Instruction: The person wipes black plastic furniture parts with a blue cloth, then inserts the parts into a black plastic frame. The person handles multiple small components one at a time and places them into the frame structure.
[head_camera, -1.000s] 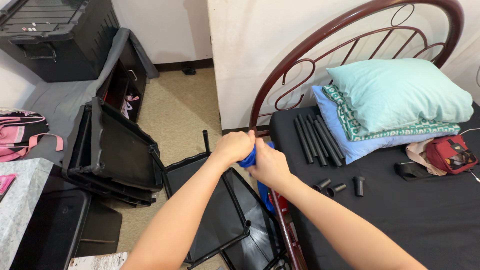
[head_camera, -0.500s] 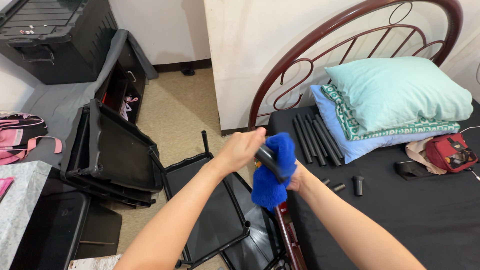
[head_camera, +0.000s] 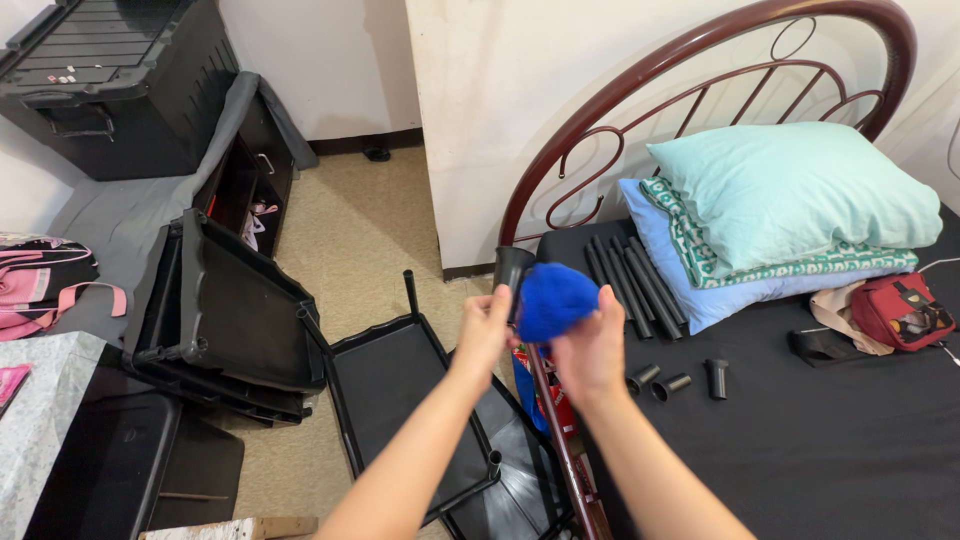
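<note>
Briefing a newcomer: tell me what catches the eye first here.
A bright blue cloth bunched round a black tube, held between left hand and right hand at centre. Behind it, a teal pillow lies against the bed's curved headboard; more black tubes lie on the dark sheet.

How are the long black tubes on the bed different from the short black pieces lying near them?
The long black tubes are slim rods lying side by side in a neat bundle beside the pillows. The short black pieces are stubby, wider for their length, and lie scattered apart, each pointing its own way. The long tubes sit nearer the headboard; the short pieces nearer the person. Both are black and rest on the dark sheet.
</note>
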